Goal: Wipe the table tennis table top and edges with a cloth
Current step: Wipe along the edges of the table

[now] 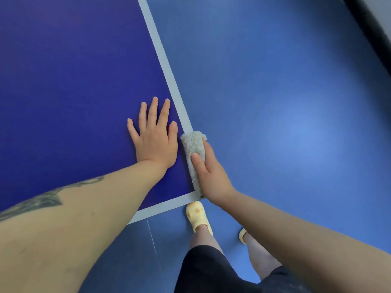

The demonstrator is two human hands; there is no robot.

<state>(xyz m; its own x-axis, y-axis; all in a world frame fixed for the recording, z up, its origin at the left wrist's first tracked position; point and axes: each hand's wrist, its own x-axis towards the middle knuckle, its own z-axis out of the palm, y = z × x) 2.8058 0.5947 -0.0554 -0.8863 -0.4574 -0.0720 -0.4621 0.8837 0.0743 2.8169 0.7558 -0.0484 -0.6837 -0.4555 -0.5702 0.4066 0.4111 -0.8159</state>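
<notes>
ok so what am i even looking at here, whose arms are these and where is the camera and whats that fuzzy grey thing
There is no machine here. A person wears a wide-angle camera on the head, so this single picture looks down along their own two arms.

The dark blue surface with pale lines is a table tennis table, seen at its near corner. The lighter blue around it is the floor, where the person's yellow shoes show below the corner.

The left hand lies flat on the table top, fingers straight and spread, holding nothing.

The fuzzy grey thing is a cloth, folded over the table's side edge. The right hand grips it there, thumb on top and fingers down the side, placed to wipe the edge.
</notes>
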